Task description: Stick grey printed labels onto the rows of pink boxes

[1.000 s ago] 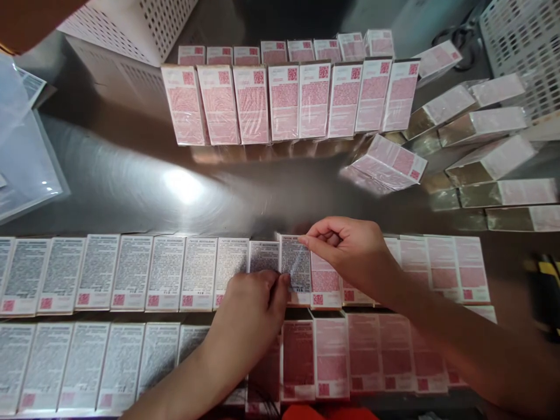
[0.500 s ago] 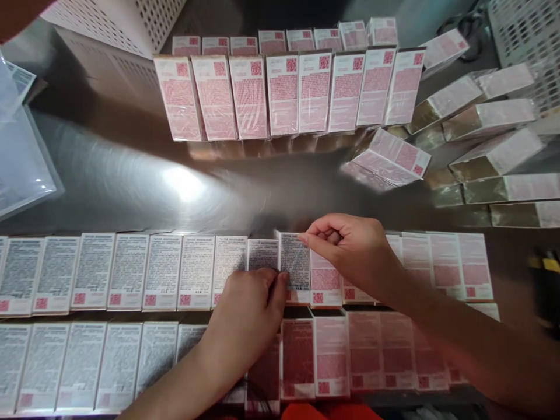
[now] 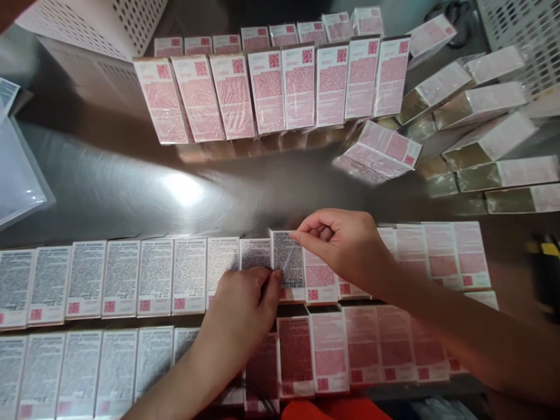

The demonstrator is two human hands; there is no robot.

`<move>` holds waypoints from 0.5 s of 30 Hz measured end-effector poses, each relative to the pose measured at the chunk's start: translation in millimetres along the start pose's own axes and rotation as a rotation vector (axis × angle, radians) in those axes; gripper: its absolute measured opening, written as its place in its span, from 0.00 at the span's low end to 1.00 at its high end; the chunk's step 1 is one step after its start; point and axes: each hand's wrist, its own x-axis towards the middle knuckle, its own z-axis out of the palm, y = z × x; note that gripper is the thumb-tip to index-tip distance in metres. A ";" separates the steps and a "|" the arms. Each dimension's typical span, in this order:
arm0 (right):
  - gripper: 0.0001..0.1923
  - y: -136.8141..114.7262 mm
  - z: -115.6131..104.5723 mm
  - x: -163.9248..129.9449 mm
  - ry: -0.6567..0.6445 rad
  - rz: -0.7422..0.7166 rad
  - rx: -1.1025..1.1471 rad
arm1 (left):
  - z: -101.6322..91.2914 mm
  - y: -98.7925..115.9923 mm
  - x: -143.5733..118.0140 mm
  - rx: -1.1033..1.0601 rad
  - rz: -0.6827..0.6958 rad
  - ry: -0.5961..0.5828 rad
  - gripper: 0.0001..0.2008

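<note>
Head view, the only one. Right hand (image 3: pixel 345 248) pinches the top right corner of a grey printed label (image 3: pixel 287 265) between thumb and forefinger, fingers closed on its edge. Left hand (image 3: pixel 245 306) presses the label's lower left corner, fingertips closed down flat on it, against the pink box (image 3: pixel 291 291) beneath. The label sits directly between the two hands, over the box in the near upper row. To the left of the left hand runs a row of labelled boxes (image 3: pixel 122 277), grey text panels side by side, edges touching. To the right of the right hand lie unlabelled pink boxes (image 3: pixel 437 254), and more below the right forearm. Judgement: the step is best done by aligning the label's left edge with the box edge first, then smoothing from the left hand's corner toward the right hand's pinch, so no bubble or skew forms; release the pinched corner last. Label looks thin, glossy, semi-transparent, rectangular. Boxes are flat rectangular cartons in shiny clear film, pink print with a square code. Beyond the hands, a further row of upright pink boxes (image 3: pixel 280 87) stands on the steel desk (image 3: pixel 131 186), brushed and reflective. Far right beyond the right hand, gold-sided boxes (image 3: pixel 481 105) lie tipped. A white perforated basket (image 3: pixel 109 23) sits far left.
</note>
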 end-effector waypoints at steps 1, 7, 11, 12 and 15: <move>0.08 1.3 -0.2 -0.3 0.005 -0.013 0.007 | 0.4 -0.4 0.0 -0.002 -0.002 0.001 0.22; 0.16 11.9 -0.3 -1.1 0.073 -0.048 0.112 | 1.5 -2.7 -0.4 -0.047 0.006 0.007 0.22; 0.18 12.1 2.9 -1.7 0.099 -0.082 0.084 | 1.6 -5.0 -1.3 -0.063 -0.016 0.002 0.23; 0.19 11.1 3.5 -1.9 0.097 -0.087 0.067 | 1.7 -5.2 -1.7 -0.073 -0.025 -0.001 0.23; 0.21 7.8 3.4 -2.5 0.076 -0.088 0.019 | 1.7 -3.3 -3.7 -0.120 -0.074 -0.005 0.24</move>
